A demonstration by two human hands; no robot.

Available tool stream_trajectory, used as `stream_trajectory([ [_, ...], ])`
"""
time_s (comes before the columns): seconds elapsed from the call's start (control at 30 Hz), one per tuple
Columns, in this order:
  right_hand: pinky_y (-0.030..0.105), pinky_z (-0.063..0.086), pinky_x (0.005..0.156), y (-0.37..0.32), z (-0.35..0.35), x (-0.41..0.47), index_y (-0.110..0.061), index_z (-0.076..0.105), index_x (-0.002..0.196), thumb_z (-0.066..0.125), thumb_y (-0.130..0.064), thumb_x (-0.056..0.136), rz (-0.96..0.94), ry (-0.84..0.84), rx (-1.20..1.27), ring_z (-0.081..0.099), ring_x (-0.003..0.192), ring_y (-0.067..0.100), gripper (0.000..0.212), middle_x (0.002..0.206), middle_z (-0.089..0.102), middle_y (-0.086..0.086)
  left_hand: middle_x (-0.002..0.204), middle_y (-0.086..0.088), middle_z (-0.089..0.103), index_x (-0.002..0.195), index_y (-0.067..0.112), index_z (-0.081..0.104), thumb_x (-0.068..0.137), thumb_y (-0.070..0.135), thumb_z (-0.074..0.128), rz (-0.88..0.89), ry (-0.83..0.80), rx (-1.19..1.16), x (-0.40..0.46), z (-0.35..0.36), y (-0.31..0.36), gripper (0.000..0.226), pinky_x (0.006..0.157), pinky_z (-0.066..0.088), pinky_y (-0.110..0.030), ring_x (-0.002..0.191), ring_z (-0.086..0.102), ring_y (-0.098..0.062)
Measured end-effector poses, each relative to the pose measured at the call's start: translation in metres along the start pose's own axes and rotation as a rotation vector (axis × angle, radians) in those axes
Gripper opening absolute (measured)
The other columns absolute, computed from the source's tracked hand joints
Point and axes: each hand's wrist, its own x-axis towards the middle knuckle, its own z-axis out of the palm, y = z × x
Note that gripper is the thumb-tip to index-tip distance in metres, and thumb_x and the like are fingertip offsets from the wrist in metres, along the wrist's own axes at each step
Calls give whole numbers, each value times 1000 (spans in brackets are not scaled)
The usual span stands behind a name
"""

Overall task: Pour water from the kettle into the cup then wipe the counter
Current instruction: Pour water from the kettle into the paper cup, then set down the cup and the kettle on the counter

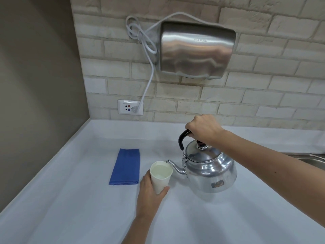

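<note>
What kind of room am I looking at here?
Probably a pantry or washroom counter: a steel hand dryer on the brick wall, a sink edge at far right, and a white counter holding a kettle.

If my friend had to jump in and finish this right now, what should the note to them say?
Left hand: wrapped around the white paper cup, which already has water in it.
Right hand: gripping the black handle of the shiny metal kettle; its spout tip sits at the cup's rim. No stream is visible.
The folded blue cloth lies untouched on the white counter, left of the cup.
Done: pouring looks mostly finished.
Left: set the kettle down, let go of the cup, then wipe the counter with the cloth.
</note>
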Motion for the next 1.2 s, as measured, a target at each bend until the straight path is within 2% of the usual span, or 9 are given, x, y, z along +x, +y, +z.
stream_trajectory([
  [0.13,28,32,54,6,6,-4,-10,64,91,50,-30,93,52,14,66,62,78,30,24,89,68,10,130,4,49,134,23,33,65,37,79,7,-16,1,-5,-4,-2,83,92,42,-30,122,41,-16],
  [0.27,28,31,53,12,12,-8,-9,63,86,52,-26,92,116,31,140,55,70,29,20,84,66,10,133,4,45,137,20,30,66,37,78,21,-28,0,-12,-7,-3,87,97,38,-30,125,35,-15],
  [0.37,25,27,49,18,15,-9,-12,59,79,53,-25,91,170,39,180,46,64,26,18,73,57,8,136,3,43,141,18,24,68,41,76,27,-25,41,-18,-9,-5,93,101,35,-29,128,30,-15],
  [0.53,29,34,57,25,22,-6,-12,64,88,54,-26,90,244,66,259,61,78,31,17,83,66,11,142,5,37,144,18,16,70,55,68,21,-10,152,-29,-13,-9,98,105,35,-28,134,25,-12],
  [0.63,28,34,57,21,28,-1,-11,64,87,53,-26,90,285,81,284,62,78,32,19,77,63,12,143,3,35,145,18,14,70,59,65,18,-22,202,-34,-15,-11,99,105,34,-27,135,25,-11],
  [0.73,28,34,57,16,35,5,-11,64,85,54,-25,89,303,90,321,63,79,33,18,81,66,13,145,4,32,145,18,13,71,61,62,29,-35,239,-36,-17,-14,98,108,31,-25,136,25,-11],
  [0.93,28,32,56,11,49,20,-10,61,77,53,-17,88,391,114,445,47,65,27,15,71,58,11,148,8,29,145,21,14,74,64,55,40,-38,313,-37,-19,-19,93,107,27,-20,137,25,-8],
  [1.07,28,31,55,5,61,30,-16,47,68,54,-17,87,419,111,525,46,64,27,20,68,50,7,147,9,32,144,22,16,76,64,53,43,-22,341,-37,-17,-20,88,107,28,-20,135,27,-7],
  [1.2,28,32,55,-2,70,39,-15,47,69,54,-18,88,417,100,578,46,64,27,21,68,49,7,145,8,34,144,23,18,78,62,53,42,-9,336,-35,-17,-21,84,105,32,-21,134,30,-7],
])
